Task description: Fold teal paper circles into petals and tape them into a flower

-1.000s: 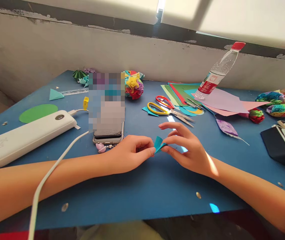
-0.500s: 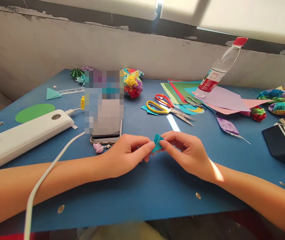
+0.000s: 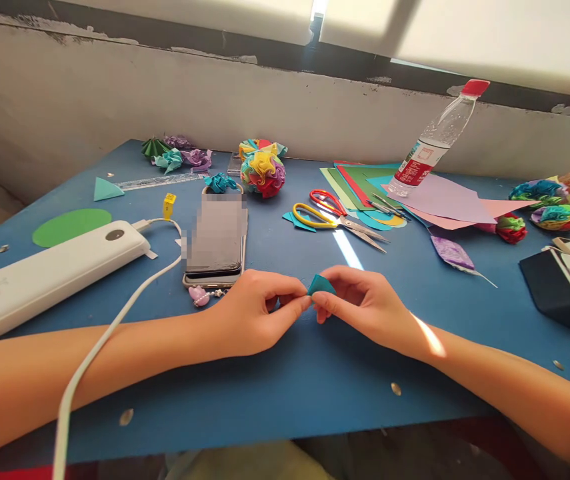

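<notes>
I have the folded teal paper [image 3: 321, 285] in my view between the two hands, over the blue surface [image 3: 285, 393]: a small, plain, wedge-like piece with a rounded upper edge, its lower part covered by the right thumb, so I can't count its layers. My left grip [image 3: 267, 310] is pinched on its left corner between thumb and fingers; my right grip [image 3: 372, 303] grasps it too, thumb pressed on the near face and fingers curled behind. I can see no writing on it. Just beyond the left grip lies a phone [image 3: 215, 267], partly masked by blurring, with a pink charm [image 3: 198, 296] at its near end. Beyond the right grip are scissors [image 3: 345, 221] with one red and one yellow handle, blades apart. Farther past that grip, a red-capped bottle [image 3: 449, 123] sits on a lilac sheet [image 3: 457, 200]; its red-and-white label [image 3: 417, 165] bears print too small for me to read. Well left of the left grip, a white power bank [image 3: 59, 280] carries faint grey marks, illegible from here, and a yellow tag [image 3: 169, 205] near it shows dark marks I can't make out.
</notes>
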Demonstrator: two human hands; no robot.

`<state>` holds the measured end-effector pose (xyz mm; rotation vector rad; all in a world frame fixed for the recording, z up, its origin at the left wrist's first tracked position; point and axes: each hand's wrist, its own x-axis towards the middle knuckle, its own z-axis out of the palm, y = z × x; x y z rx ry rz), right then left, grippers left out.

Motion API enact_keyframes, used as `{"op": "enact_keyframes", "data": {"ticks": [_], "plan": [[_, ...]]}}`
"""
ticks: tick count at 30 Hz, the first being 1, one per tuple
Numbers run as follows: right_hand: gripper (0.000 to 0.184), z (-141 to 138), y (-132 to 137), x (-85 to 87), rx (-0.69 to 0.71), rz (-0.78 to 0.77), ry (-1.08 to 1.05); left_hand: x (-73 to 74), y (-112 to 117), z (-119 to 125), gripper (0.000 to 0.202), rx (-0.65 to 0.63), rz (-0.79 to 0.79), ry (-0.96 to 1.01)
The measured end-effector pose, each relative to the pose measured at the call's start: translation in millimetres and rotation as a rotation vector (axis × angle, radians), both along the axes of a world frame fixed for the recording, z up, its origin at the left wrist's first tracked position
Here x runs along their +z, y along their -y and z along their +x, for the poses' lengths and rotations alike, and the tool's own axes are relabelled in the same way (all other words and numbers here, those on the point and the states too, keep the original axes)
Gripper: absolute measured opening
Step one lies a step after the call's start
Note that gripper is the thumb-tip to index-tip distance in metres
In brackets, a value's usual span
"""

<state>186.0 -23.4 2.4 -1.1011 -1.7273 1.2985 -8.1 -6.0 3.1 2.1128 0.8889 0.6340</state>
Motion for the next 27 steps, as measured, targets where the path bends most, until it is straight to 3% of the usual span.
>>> {"op": "enact_keyframes", "data": {"ticks": [3, 9, 11, 13, 16, 18, 23, 27], "plan": [[0.022, 1.1, -2.2, 2.7, 0.076, -0.089, 0.019, -0.5, -0.1, -0.2, 0.018, -0.002, 0.035, 0.001], [0.017, 5.5, -9.2, 3.3, 0.175, -0.091, 0.116, -2.3, 1.1, -2.9, 0.016, -0.056, 0.144, -0.010], [0.011, 7.9, -9.9, 3.1, 0.237, 0.002, 0.207, -3.5, 2.3, -4.0, 0.017, -0.087, 0.239, -0.051], [0.013, 10.8, -8.3, 2.0, 0.278, 0.200, 0.341, -5.2, 3.5, -4.9, 0.018, -0.119, 0.342, -0.100], [0.019, 15.8, -3.9, -1.8, 0.262, 0.530, 0.523, -7.6, 5.0, -5.7, 0.020, -0.164, 0.436, -0.153], [0.022, 18.6, -2.2, -4.4, 0.251, 0.665, 0.605, -8.1, 5.9, -5.5, 0.020, -0.181, 0.471, -0.173], [0.034, 19.3, -1.4, -7.0, 0.287, 0.834, 0.755, -5.4, 8.1, -3.9, 0.015, -0.158, 0.525, -0.216], [0.033, 14.4, 3.9, -8.5, 0.325, 0.871, 0.727, -3.9, 9.6, -5.8, 0.015, -0.271, 0.607, -0.328]]}}
